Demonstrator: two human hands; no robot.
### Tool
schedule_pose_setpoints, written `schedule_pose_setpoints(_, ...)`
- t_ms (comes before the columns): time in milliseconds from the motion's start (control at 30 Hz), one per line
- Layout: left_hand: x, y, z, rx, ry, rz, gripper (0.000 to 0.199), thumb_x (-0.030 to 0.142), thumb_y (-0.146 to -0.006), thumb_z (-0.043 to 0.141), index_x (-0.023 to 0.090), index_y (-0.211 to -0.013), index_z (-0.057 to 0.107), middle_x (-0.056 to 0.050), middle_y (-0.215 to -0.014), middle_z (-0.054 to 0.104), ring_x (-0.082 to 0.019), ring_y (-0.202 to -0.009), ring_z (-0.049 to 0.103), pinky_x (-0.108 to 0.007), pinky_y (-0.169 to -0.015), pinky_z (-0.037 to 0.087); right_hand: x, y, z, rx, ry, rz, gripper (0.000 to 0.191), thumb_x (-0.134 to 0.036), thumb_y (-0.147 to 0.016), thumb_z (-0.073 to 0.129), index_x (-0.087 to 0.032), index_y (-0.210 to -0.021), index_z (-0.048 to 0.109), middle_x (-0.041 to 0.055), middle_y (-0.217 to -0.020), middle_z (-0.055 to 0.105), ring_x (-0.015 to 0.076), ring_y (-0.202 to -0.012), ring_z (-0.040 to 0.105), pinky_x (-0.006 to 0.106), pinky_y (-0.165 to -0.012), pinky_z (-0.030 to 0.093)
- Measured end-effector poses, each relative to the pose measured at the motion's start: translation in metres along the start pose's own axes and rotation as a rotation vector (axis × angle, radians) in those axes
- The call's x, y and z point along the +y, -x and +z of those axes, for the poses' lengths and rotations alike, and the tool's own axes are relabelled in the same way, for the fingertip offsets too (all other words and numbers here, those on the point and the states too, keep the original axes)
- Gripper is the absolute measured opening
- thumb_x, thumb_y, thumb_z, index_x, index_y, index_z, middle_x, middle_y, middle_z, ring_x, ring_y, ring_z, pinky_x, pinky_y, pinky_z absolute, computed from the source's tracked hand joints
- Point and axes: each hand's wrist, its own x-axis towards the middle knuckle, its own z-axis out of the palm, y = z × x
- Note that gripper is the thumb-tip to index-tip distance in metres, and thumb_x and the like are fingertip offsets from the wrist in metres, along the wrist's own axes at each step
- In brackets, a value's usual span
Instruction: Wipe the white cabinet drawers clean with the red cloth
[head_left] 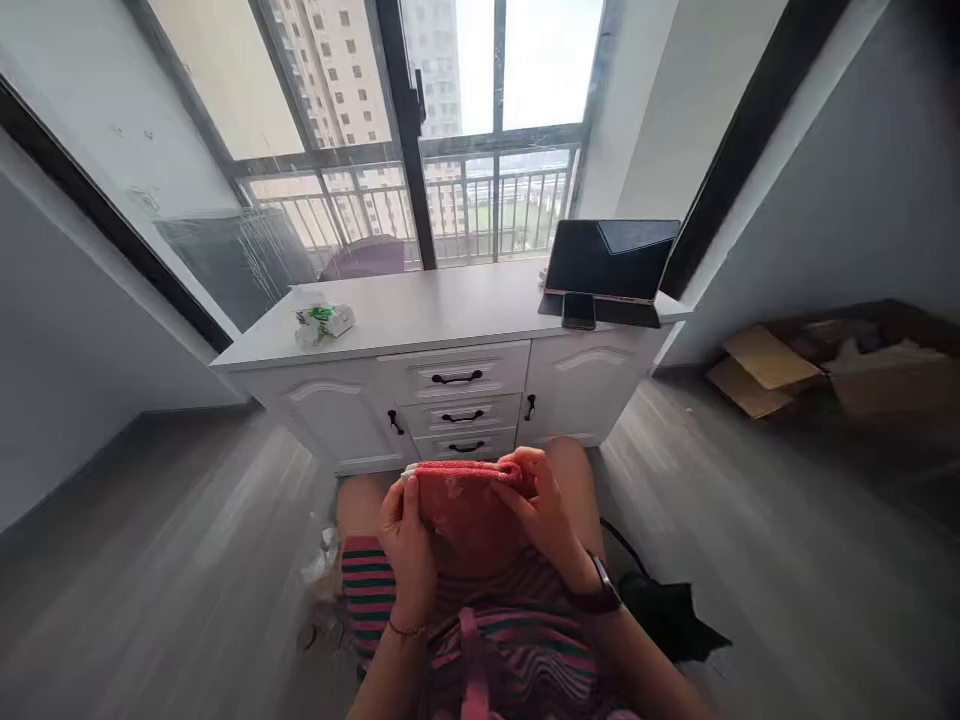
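A red cloth [469, 515] is stretched between my two hands above my lap, its thick upper edge running level. My left hand [409, 545] pinches the cloth's left corner, where a small white bit shows, with thumb and fingers. At the right end, my right hand [541, 505] grips the rolled or folded edge between thumb and fingers. The lower part of the cloth hangs down over the striped clothing [367, 590] on my lap.
Ahead stands a white cabinet [442, 310] with a tablet [611, 260], a phone [578, 311] and a crumpled green-and-white packet [326, 321]. An open cardboard box [885, 390] lies at the right. A black item [671, 615] and clear plastic [322, 560] flank my legs.
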Motion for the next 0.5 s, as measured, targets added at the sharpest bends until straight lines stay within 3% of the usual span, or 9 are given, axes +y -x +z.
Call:
schedule_pose_setpoints(67, 0.004, 0.001, 0.004, 0.034, -0.027, 0.001, 0.031, 0.047, -0.086, 0.053, 0.019, -0.086, 0.066, 0.001, -0.081, 0.064, -0.014, -0.075, 0.054, -0.025, -0.069, 0.044, -0.001, -0.002, -0.002, -0.126, -0.166, 0.151, 0.049, -0.037, -0.073, 0.074, -0.028, -0.114, 0.050, -0.0017, -0.092, 0.063, 0.0148, -0.084, 0.058, 0.026, -0.078, 0.045)
schedule_pose_setpoints(133, 0.007, 0.002, 0.007, 0.052, -0.048, -0.006, 0.032, 0.048, -0.086, 0.053, 0.019, -0.087, 0.067, 0.000, -0.083, 0.065, -0.014, -0.077, 0.055, -0.025, -0.070, 0.044, 0.000, -0.003, -0.003, -0.228, -0.285, 0.271, 0.050, -0.042, -0.072, 0.074, -0.026, -0.114, 0.053, -0.0012, -0.091, 0.063, 0.0149, -0.081, 0.057, 0.026, -0.075, 0.045)
schedule_pose_setpoints(233, 0.008, 0.003, 0.008, 0.049, -0.070, -0.030, 0.034, 0.049, -0.083, 0.056, 0.018, -0.087, 0.069, 0.000, -0.084, 0.068, -0.016, -0.078, 0.057, -0.027, -0.073, 0.045, 0.008, 0.000, -0.003, -0.337, -0.375, 0.392, 0.033, -0.045, -0.072, 0.073, -0.018, -0.087, 0.062, -0.0008, -0.084, 0.059, 0.0113, -0.074, 0.053, 0.021, -0.067, 0.041)
schedule_pose_setpoints(400, -0.001, -0.001, -0.002, 0.043, -0.058, -0.057, 0.034, 0.048, -0.080, 0.061, 0.017, -0.087, 0.071, -0.002, -0.085, 0.070, -0.016, -0.079, 0.058, -0.027, -0.073, 0.046, 0.019, 0.004, 0.007, -0.224, -0.576, 0.513, 0.028, -0.044, -0.079, 0.068, -0.020, -0.077, 0.053, -0.0053, -0.069, 0.050, 0.0070, -0.058, 0.042, 0.017, -0.055, 0.035)
schedule_pose_setpoints(500, -0.007, -0.006, -0.007, 0.032, -0.067, -0.048, 0.033, 0.047, -0.080, 0.061, 0.017, -0.087, 0.071, -0.002, -0.082, 0.069, -0.015, -0.075, 0.057, -0.026, -0.070, 0.046, 0.021, 0.001, 0.012, -0.133, -0.556, 0.543, 0.032, -0.046, -0.075, 0.070, -0.020, -0.074, 0.051, -0.0054, -0.067, 0.050, 0.0076, -0.056, 0.043, 0.018, -0.053, 0.036)
